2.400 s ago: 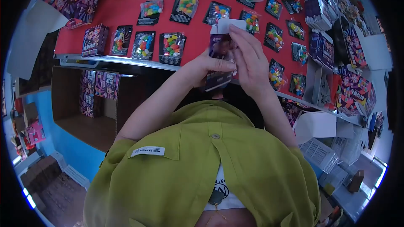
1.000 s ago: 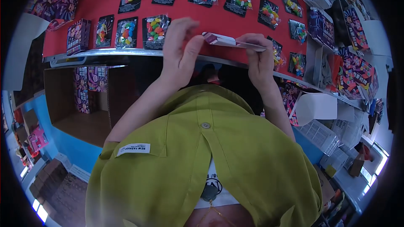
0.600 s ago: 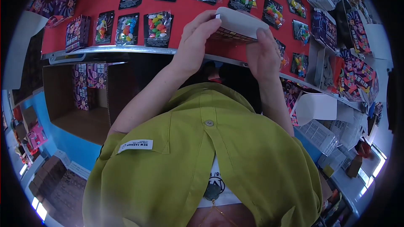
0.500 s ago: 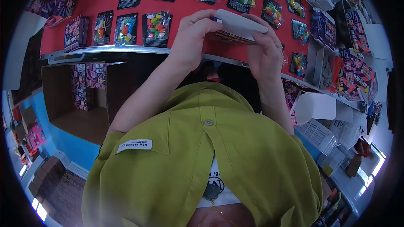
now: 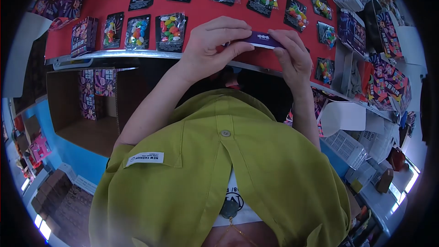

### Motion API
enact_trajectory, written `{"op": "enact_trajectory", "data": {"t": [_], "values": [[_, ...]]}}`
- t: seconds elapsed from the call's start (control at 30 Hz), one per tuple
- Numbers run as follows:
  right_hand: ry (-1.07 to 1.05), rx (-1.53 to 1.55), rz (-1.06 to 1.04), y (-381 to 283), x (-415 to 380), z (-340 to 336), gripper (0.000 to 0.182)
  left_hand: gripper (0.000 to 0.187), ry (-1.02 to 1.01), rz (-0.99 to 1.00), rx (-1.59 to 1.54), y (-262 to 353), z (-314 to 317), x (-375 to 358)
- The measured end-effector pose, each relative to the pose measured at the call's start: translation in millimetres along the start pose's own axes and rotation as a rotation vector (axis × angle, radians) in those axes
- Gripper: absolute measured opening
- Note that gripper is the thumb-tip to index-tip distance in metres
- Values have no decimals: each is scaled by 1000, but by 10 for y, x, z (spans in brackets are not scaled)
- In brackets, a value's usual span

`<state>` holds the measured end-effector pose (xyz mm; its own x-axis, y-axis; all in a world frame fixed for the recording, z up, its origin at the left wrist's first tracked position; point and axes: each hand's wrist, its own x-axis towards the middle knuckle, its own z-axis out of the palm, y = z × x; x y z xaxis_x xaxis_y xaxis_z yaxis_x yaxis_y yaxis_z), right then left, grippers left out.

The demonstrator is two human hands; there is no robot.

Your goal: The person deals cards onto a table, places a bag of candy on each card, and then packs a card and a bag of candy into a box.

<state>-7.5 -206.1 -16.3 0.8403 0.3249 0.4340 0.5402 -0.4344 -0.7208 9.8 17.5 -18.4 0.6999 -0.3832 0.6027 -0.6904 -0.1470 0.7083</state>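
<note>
Above the front edge of the red table (image 5: 201, 11), both hands have hold of one small purple cardboard box (image 5: 263, 40). My left hand (image 5: 219, 41) pinches its left end between thumb and fingers. At the other end, my right hand (image 5: 295, 55) grips with the thumb below and fingers on top. A narrow purple side with pale lettering faces up, with a white strip along its near edge. The hands hide both ends. Nearest my left hand lies a clear bag of colourful candy-like pieces (image 5: 171, 26) on a black card.
More such bags on black cards (image 5: 136, 32) lie in rows. A stack of purple boxes (image 5: 83, 36) stands at left, with other purple boxes (image 5: 352, 32) at right. Below left is an open brown carton (image 5: 68, 123) holding boxes. White plastic baskets (image 5: 345, 148) sit lower right.
The box's white flap, raised before, has gone down, and the narrow purple side now shows. My left fingers have moved onto the top edge; the right hand is slightly lower.
</note>
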Motion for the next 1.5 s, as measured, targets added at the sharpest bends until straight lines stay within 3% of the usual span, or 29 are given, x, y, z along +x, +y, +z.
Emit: {"op": "enact_trajectory", "data": {"t": [0.07,0.4,0.47,0.5,0.57,0.8,0.87,0.9,0.97,1.0,1.03,1.1,1.13,1.2,1.23,1.3,1.33,1.4,1.43,1.5], "values": [[-8,53,59,-7,-9,-20,28,21,33,-114,-49,36,15,49],[1,177,89,-3,31,-41,19,16,139,-180,-123,78,128,22],[13,-56,-102,14,55,-44,22,17,129,-184,-98,86,124,9],[12,-56,-101,23,53,-61,22,17,130,-185,-98,62,112,7],[-32,-282,-247,46,50,-97,28,21,33,178,205,-8,71,-2],[-6,-347,-306,-13,14,-38,34,28,-28,403,425,-80,26,-72],[28,-262,-239,-69,21,-8,32,31,275,-58,281,100,30,-176],[23,-244,-250,-97,29,9,32,31,280,-65,300,212,-65,-207],[199,-134,-191,-158,76,58,28,51,-62,-1128,-547,433,-363,-262],[206,-86,-263,-210,152,106,25,67,-189,-1168,-975,358,-425,-352],[198,-65,-276,-276,197,188,25,67,-164,-1171,-963,365,-429,-425],[-56,42,-438,-443,283,389,30,73,131,-942,-1825,414,-389,-454],[-59,45,-448,-482,330,486,30,69,398,-922,-1871,406,-462,-507],[-300,69,-424,-511,423,676,32,63,643,-915,-1760,332,-637,-663],[-312,74,-432,-486,500,756,32,64,628,-833,-1710,412,-738,-696],[-305,414,39,-388,700,958,37,67,558,-755,-1490,443,-862,-777],[-309,416,38,-334,813,1082,37,68,564,-745,-1505,459,-904,-816],[-332,-263,-114,-241,1014,1319,38,67,573,-720,-1450,457,-950,-878],[-337,-264,-121,-213,1033,1410,38,67,584,-698,-1394,454,-975,-909],[-383,-558,-130,-182,1052,1569,39,66,639,-728,-1340,437,-1047,-957]]}}
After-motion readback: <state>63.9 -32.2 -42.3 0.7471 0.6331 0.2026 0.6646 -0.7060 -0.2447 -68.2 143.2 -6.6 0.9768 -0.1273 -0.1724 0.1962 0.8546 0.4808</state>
